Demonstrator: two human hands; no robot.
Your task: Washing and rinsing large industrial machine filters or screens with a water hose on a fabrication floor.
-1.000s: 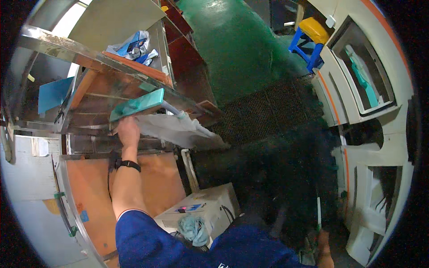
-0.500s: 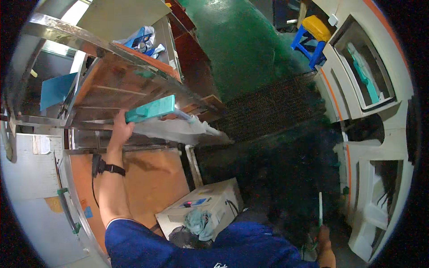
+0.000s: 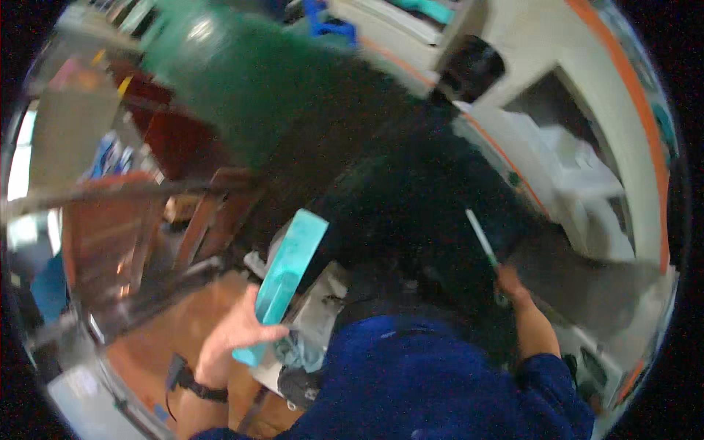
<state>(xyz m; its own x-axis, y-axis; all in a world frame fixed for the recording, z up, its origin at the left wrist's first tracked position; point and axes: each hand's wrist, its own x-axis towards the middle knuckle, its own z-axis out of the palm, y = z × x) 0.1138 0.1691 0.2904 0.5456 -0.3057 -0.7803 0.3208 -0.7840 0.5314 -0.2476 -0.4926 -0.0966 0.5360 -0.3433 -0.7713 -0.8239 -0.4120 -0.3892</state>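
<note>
Left hand (image 3: 238,330), seen from the head, is clamped on a turquoise plastic part (image 3: 295,253), which is held slanted in front of the pale box (image 3: 319,314) and cloth (image 3: 308,357); a thin white stick (image 3: 480,236) is gripped in the right hand (image 3: 515,287), out over the dark floor (image 3: 407,198).

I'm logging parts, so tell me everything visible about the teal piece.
The teal piece is long and narrow, with a squared upper end and what looks like smooth plastic. A blocky shape shows midway along its face. It slants, top toward the right. The left hand grips it near its lower end, which pokes out below. Blur hides finer detail.
</note>
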